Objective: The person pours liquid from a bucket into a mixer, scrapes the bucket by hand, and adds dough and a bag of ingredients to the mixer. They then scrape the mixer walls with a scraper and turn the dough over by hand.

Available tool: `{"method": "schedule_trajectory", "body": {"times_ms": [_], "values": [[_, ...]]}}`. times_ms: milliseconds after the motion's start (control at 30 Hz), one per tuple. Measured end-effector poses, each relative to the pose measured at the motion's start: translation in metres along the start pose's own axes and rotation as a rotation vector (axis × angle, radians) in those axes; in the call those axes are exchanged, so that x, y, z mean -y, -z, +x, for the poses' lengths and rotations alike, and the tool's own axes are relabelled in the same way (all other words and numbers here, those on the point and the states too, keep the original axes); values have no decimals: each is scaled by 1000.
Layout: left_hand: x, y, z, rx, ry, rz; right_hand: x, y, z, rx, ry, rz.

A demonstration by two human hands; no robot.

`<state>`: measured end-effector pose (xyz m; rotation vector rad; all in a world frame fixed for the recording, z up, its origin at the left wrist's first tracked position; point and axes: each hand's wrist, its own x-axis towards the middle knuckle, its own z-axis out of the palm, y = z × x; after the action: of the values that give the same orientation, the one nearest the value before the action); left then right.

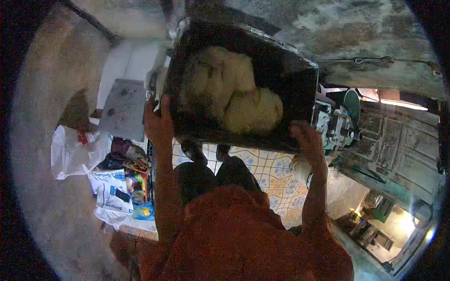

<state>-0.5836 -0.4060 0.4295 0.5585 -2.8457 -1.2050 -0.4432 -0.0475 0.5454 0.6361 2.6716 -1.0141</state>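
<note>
A large dark open box (pixel 283 70) is in front of my body, its inside tilted toward me. In it lie pale, lumpy masses that look like dough (pixel 255 110), a bigger one at the left and a rounder one nearer the front. My left hand (pixel 160 125) is closed on the box's near left edge, with part of the fingers behind the wall. At the near right corner, my right hand (pixel 307 140) grips the rim with its fingers bent over it. The underside of the box is hidden.
On the right stand a metal machine (pixel 335 124) and a weathered panelled door (pixel 393 140). At the left are a grey board (pixel 122 110), a white plastic bag (pixel 75 154) and a printed sack (pixel 112 192) beside mixed items. Patterned tiles (pixel 286 187) cover the floor.
</note>
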Motion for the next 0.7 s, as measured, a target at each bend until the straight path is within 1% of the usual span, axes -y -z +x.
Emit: {"method": "schedule_trajectory", "body": {"times_ms": [67,100,167,267,333,400,433,467,500,567,600,667,700], "values": [[-12,7,-4,-40,25,-75,-12,2,26,-2,71,-189],[-8,3,-3,-86,-2,-61,-22,2,41,12,76,-188],[-7,3,-3,-94,11,-19,-40,-1,68,15,265,-307],[-6,0,-2,-93,21,19,-37,3,92,18,268,-362],[-13,2,-3,-95,29,18,-16,9,97,49,283,-374],[-34,12,-9,-82,137,-96,-14,8,107,80,298,-386],[-33,11,-9,-83,141,-95,-24,2,115,134,282,-482],[-31,9,-7,-95,134,-48,-20,0,119,186,266,-577],[-29,7,-6,-106,125,-1,-14,-2,118,187,265,-579],[-11,0,-1,-89,93,8,4,-10,114,294,200,-410],[-7,-1,1,-74,61,18,-5,-15,119,296,200,-413],[-5,-1,-1,-72,55,0,-39,-38,133,453,314,-594],[-6,0,-2,-69,45,-18,-44,-48,134,457,313,-596]]}}
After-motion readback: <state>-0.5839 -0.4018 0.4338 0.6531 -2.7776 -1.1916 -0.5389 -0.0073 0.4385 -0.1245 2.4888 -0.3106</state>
